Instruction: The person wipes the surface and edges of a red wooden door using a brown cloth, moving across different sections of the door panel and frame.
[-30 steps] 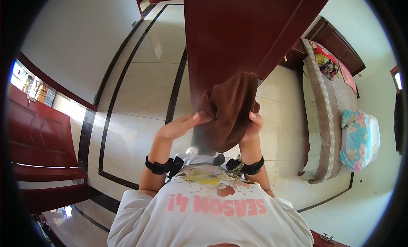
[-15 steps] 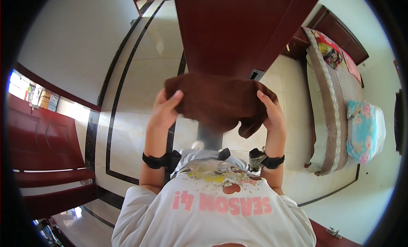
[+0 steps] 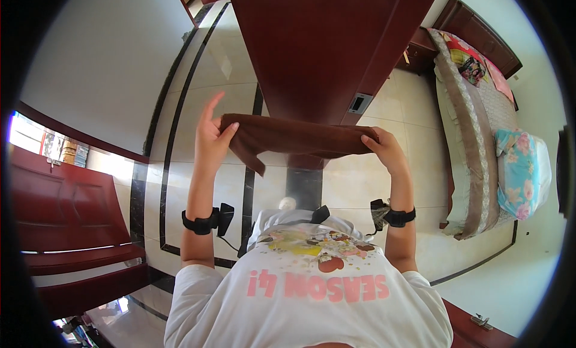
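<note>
A brown cloth (image 3: 300, 136) is stretched sideways between my two hands, in front of my chest. Its top edge is nearly straight, and a loose flap hangs down near the left end. My left hand (image 3: 211, 135) grips the left corner near the thumb, with at least one finger sticking up. At the other end, my right hand (image 3: 389, 150) pinches the cloth with the thumb on top; its other fingers are partly hidden. Both wrists wear black bands.
A dark red door (image 3: 324, 54) with a metal latch plate stands right ahead, behind the cloth. A bed (image 3: 477, 144) with a blue floral bundle (image 3: 521, 168) lies to the right. Dark red panelled wooden furniture (image 3: 78, 198) is at the left. The tiled floor (image 3: 210, 66) has black stripes.
My hands have moved apart, pulling the cloth from a bunched, drooping shape into a wide narrow strip. The hanging flap now shows at the left rather than the right.
</note>
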The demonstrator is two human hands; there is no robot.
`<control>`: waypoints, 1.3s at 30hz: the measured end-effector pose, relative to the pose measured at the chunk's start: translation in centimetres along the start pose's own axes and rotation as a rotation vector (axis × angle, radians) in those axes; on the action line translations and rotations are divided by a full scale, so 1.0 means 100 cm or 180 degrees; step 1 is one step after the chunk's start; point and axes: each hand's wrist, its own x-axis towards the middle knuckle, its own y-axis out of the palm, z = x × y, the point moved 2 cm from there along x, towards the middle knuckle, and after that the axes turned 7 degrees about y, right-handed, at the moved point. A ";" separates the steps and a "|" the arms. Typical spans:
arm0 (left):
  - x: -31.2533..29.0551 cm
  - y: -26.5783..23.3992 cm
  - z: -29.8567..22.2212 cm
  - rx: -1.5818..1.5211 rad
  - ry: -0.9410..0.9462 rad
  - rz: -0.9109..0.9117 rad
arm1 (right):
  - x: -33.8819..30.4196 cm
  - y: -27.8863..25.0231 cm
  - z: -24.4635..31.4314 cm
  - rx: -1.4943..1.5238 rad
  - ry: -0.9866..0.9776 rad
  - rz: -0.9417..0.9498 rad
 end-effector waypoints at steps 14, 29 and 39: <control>-0.005 -0.038 0.033 0.0539 -0.0626 -0.0259 | -0.006 0.000 0.006 0.1323 -0.0342 -0.0121; -0.015 -0.001 0.059 0.2060 -0.0368 0.1317 | -0.001 0.011 -0.002 -0.0874 -0.0846 -0.1570; -0.009 0.006 0.054 0.3805 0.1204 0.0326 | -0.017 0.010 0.013 -0.1852 -0.0192 -0.1880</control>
